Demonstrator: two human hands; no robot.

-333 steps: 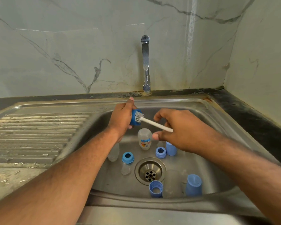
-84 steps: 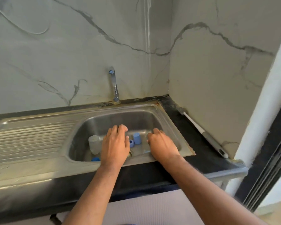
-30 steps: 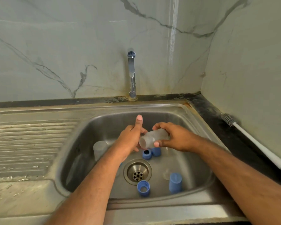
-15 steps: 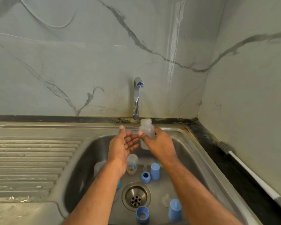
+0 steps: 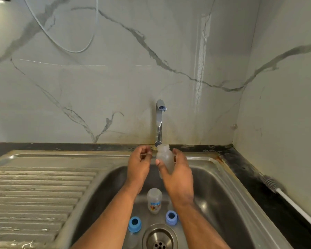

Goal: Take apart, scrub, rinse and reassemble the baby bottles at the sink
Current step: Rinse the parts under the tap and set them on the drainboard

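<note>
My right hand (image 5: 178, 175) grips a clear, open-necked baby bottle (image 5: 164, 159) upright, its mouth just below the tap (image 5: 159, 123) spout. No water shows from the tap. My left hand (image 5: 139, 164) hovers beside the bottle near the tap's base, fingers loosely curled, holding nothing I can see. A second clear bottle with a printed label (image 5: 154, 200) stands on the basin floor. Two blue screw rings (image 5: 134, 224) (image 5: 171, 216) lie near the drain (image 5: 159, 238).
The steel sink basin (image 5: 223, 194) has a ribbed draining board (image 5: 39, 191) on its left. A white-handled bottle brush (image 5: 294, 203) lies on the black counter at the right, against the marble wall. A thin cable loops on the wall above.
My right hand has lifted the clear bottle a little closer to the tap spout. The fingers of my left hand have curled in, near the tap's base. The view has tilted up.
</note>
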